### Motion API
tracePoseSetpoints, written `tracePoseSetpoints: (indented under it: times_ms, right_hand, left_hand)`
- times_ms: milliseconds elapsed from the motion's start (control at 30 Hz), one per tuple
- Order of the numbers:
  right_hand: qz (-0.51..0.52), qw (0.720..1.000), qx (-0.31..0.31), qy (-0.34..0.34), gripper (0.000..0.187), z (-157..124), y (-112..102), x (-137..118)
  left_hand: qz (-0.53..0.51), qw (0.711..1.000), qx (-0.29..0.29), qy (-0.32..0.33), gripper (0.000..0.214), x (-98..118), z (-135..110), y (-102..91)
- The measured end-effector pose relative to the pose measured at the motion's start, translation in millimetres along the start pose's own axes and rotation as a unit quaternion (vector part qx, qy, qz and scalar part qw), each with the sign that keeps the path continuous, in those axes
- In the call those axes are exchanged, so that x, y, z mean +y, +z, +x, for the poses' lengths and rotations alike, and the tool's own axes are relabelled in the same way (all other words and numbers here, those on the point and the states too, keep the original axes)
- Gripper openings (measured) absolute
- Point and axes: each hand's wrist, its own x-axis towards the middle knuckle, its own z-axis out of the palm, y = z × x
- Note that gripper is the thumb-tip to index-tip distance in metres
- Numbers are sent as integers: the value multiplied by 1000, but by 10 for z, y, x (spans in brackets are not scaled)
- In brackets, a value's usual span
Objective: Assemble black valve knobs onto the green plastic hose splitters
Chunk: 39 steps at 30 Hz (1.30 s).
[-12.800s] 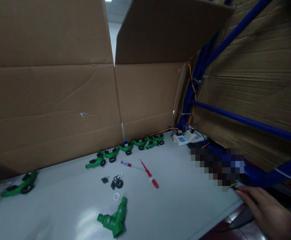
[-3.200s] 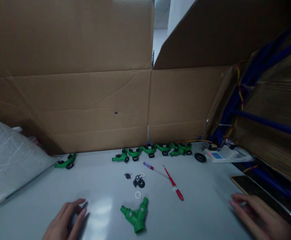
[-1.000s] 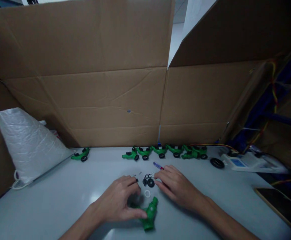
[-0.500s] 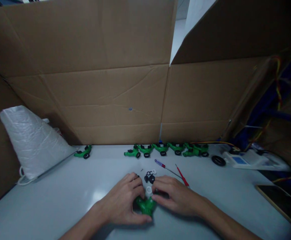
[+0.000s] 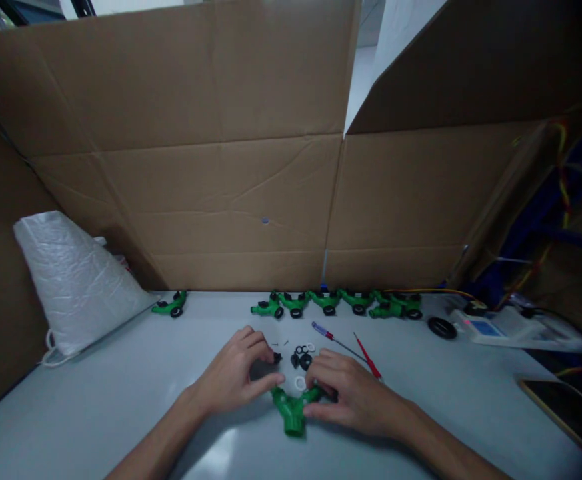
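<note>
Since 0.5 s ago both hands were drawn a little apart, so the green Y-fitting [image 5: 293,410] is more exposed; it lies on the bench [image 5: 121,400], front centre. Left hand [image 5: 235,380] is closed on its left branch, right hand [image 5: 351,393] on the right one. White ring [image 5: 299,383] & small black parts [image 5: 301,357] lie just beyond and could be knocked away by a fingertip.
</note>
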Motion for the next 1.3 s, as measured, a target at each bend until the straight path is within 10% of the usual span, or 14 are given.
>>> tracePoseSetpoints:
  times_ms: [267,1000,1300]
  right_hand:
    - [-49,989,135,18,21,152,90,-33]
    - [-66,991,104,47,16,127,100,114]
    - [-50,988,135,56,9,139,85,76]
  left_hand:
    - [1,999,-38,8,17,-1,-26,-38]
    - [-166,985,-54,7,31,151,4,45]
    - [-423,902,-20,-86,32,110,-5,134]
